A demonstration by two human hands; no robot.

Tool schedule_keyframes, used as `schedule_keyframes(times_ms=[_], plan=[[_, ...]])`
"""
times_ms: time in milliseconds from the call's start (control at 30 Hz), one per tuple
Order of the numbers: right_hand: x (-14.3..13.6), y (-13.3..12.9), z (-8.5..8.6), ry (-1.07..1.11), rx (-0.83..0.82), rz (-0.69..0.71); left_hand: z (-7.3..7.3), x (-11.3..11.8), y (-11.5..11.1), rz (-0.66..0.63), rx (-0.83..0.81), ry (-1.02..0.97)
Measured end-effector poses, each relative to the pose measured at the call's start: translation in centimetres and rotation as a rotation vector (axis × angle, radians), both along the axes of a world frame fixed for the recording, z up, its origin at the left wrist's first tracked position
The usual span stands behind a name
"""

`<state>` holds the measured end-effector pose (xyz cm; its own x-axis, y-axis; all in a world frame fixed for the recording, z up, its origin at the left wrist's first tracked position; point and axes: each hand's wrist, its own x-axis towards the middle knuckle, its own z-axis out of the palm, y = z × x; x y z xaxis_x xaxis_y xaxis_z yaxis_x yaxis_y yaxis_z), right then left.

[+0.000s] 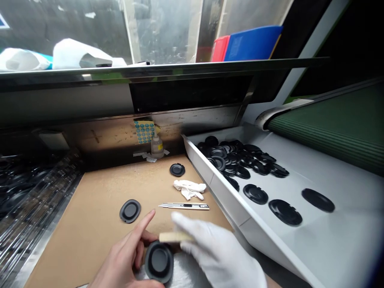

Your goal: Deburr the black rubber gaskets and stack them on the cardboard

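Note:
A black round plastic part (159, 262) with a raised rim is gripped at its edge by my bare left hand (124, 256). My right hand (214, 250), in a white glove and slightly blurred, holds a pale yellowish stick (175, 237). The stick's left end is at the upper edge of the part; I cannot tell whether they touch. On the brown board lie two more black parts, one at the left (130, 211) and one farther back (177, 170). A utility knife (184, 206) and a crumpled white glove (189, 189) lie beyond my hands.
A white tray (246, 224) at the right holds many black parts (231, 158) beside a green conveyor belt (336, 124). A small bottle (157, 147) stands at the back near a sticker sheet (144, 132). Clear plastic trays (39, 212) line the left; a shelf (168, 71) crosses above.

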<state>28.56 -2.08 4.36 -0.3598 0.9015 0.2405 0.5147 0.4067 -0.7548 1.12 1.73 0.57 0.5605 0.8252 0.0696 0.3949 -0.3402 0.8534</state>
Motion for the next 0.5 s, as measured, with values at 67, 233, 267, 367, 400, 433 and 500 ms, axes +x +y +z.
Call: schedule_keyframes(times_ms=[67, 233, 267, 367, 400, 433, 500], plan=[[-0.7, -0.3, -1.7, -0.161, 0.056, 0.151, 1.1, 0.1, 0.1, -0.073, 0.16, 0.089], [-4.7, 0.9, -5.2, -0.344, 0.124, 0.32, 2.7, 0.3, 0.4, -0.103, 0.272, 0.207], [-5.1, 1.0, -5.7, -0.343, 0.126, 0.315, 2.8, 0.3, 0.4, -0.081, 0.273, 0.225], [-4.8, 0.9, -6.7, -0.378, 0.13, 0.3, 2.7, 0.3, 0.4, -0.058, 0.284, 0.254], [-4.4, 0.8, -7.0, -0.393, 0.13, 0.288, 2.6, 0.3, 0.5, -0.066, 0.286, 0.258], [-3.9, 0.7, -7.2, -0.406, 0.13, 0.276, 2.6, 0.3, 0.5, -0.076, 0.287, 0.262], [-3.2, 0.4, -7.4, -0.418, 0.138, 0.258, 2.7, 0.2, 0.5, -0.084, 0.287, 0.266]])
